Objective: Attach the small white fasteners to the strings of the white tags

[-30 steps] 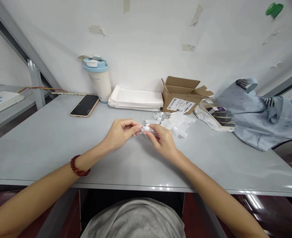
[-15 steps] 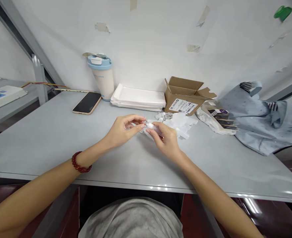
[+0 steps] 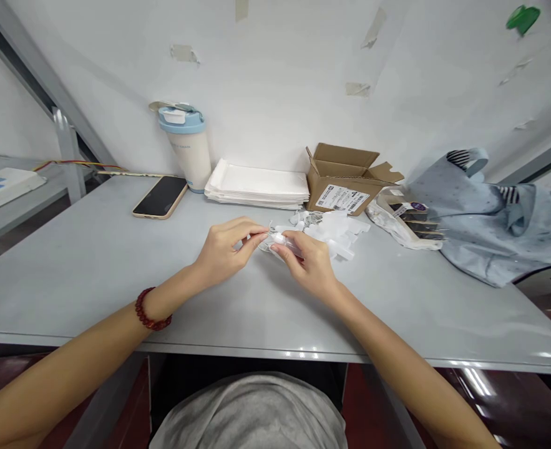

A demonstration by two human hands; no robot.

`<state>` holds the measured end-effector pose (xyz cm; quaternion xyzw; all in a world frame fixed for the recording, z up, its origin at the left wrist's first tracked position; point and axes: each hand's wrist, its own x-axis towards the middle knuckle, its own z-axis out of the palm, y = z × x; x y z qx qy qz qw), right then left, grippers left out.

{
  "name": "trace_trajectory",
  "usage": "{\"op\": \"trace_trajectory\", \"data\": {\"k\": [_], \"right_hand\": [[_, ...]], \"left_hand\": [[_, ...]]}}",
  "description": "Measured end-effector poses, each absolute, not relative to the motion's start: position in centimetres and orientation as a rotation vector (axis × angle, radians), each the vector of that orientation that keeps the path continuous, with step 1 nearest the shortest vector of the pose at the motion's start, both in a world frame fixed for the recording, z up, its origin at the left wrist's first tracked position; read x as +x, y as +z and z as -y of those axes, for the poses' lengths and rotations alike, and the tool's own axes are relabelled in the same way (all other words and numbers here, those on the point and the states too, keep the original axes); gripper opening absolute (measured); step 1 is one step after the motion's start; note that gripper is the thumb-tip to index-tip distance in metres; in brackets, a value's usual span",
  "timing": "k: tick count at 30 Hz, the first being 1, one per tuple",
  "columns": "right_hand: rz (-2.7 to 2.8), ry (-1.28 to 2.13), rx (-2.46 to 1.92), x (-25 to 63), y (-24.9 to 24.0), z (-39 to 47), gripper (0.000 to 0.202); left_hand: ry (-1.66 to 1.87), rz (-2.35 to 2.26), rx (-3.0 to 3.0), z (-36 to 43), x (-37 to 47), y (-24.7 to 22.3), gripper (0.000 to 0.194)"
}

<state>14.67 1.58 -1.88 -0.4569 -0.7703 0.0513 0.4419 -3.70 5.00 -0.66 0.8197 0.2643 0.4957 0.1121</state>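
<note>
My right hand (image 3: 310,257) is closed around a small translucent plastic tube with a white end (image 3: 279,238), which points to the left. At that end, my left hand (image 3: 228,249) pinches a thin wire-like piece (image 3: 271,231) between thumb and fingertips. It is too small to name exactly. Behind my right hand lies a loose pile of clear and white plastic pieces (image 3: 336,231) on the grey table. Some thin, ring-like clear parts show under my fingertips, partly hidden by them.
An open cardboard box (image 3: 341,181) stands behind the pile, beside a stack of white envelopes (image 3: 259,184). Further left are a cup with a blue lid (image 3: 188,149) and a phone (image 3: 160,197). On the right lie a plastic-wrapped package (image 3: 413,221) and a light blue cloth (image 3: 504,224).
My left fingers have closed into a tighter pinch at the white end of the tube. My right hand keeps its grip on the tube. The view has shifted slightly.
</note>
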Motion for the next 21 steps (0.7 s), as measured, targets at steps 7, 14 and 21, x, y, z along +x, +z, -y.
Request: {"op": "trace_trajectory", "data": {"k": [7,14,21], "right_hand": [[1.95,0.112,-1.085,14.8,-1.6,-1.7,0.026],[2.024,0.041,-1.044,14.7,-2.1,-1.6,0.026],[2.001,0.214,-1.145,14.5,-2.0,-1.6,0.03]], "left_hand": [[1.261,-0.818,2.303,-4.8,-4.0,0.6,0.011],[1.052,-0.835,2.151,-4.9,-4.5,1.2,0.014],[0.991,-0.875,2.11,-5.2,-4.8,1.5,0.013]]}}
